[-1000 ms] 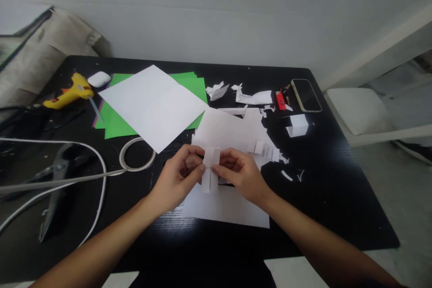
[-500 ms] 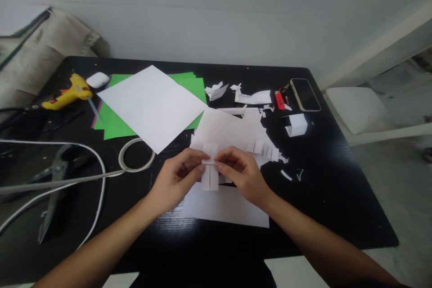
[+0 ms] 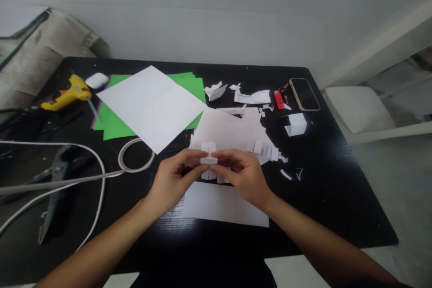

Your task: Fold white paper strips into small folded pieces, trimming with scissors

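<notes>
A small folded white paper piece is held up between my two hands near the table's middle. My left hand pinches its left side between thumb and fingers. On the right side, my right hand grips it the same way. A raised crosswise fold runs between the fingertips, with a lengthwise seam below it. Parts of the piece are hidden behind my fingers. Beneath my hands lie a white sheet at the front and cut white paper behind.
A yellow glue gun, green sheets and a large white sheet lie at the left. Closer in are a tape roll, pliers and a white cable. Paper scraps, a red lighter and a phone lie right.
The paper piece has tilted and its crosswise fold stands up more, so its lower part looks shorter. Both hands keep their pinch and have shifted only slightly.
</notes>
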`<action>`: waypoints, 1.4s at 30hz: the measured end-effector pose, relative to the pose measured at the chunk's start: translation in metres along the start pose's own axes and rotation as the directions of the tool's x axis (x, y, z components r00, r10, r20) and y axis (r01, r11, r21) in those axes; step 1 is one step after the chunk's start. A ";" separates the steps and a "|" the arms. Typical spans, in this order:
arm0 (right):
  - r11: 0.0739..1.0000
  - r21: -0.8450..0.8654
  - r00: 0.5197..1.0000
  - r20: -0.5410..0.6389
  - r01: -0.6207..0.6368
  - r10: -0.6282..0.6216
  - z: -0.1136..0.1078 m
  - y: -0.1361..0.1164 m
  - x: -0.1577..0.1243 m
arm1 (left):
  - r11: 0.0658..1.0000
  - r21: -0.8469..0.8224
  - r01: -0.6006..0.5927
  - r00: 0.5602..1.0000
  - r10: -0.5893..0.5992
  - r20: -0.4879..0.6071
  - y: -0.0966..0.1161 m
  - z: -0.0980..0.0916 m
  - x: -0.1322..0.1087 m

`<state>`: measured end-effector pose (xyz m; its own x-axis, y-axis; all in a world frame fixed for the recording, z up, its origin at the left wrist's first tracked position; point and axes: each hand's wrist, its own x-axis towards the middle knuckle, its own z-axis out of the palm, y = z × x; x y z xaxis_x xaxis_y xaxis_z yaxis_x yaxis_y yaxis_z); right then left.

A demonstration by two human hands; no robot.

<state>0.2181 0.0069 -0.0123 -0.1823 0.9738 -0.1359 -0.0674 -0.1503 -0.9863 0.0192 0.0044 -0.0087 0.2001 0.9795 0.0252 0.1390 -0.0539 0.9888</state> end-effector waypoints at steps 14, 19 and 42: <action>0.997 -0.030 0.997 -0.035 0.073 -0.074 0.002 -0.001 -0.003 | 0.963 0.208 -0.173 0.982 0.185 -0.040 -0.007 -0.003 -0.001; 0.988 -0.067 0.990 -0.032 0.138 -0.141 0.003 0.001 -0.004 | 0.957 0.224 -0.183 0.979 0.197 -0.044 -0.006 -0.003 -0.002; 0.907 -0.219 0.929 -0.007 0.360 -0.370 0.003 0.003 -0.006 | 0.918 0.258 -0.302 0.943 0.326 -0.059 -0.004 -0.003 0.000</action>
<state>0.2163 0.0004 -0.0142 -0.1372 0.9615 0.2382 0.0886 0.2514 -0.9638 0.0156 0.0050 -0.0119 0.1773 0.9178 0.3552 0.3173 -0.3949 0.8622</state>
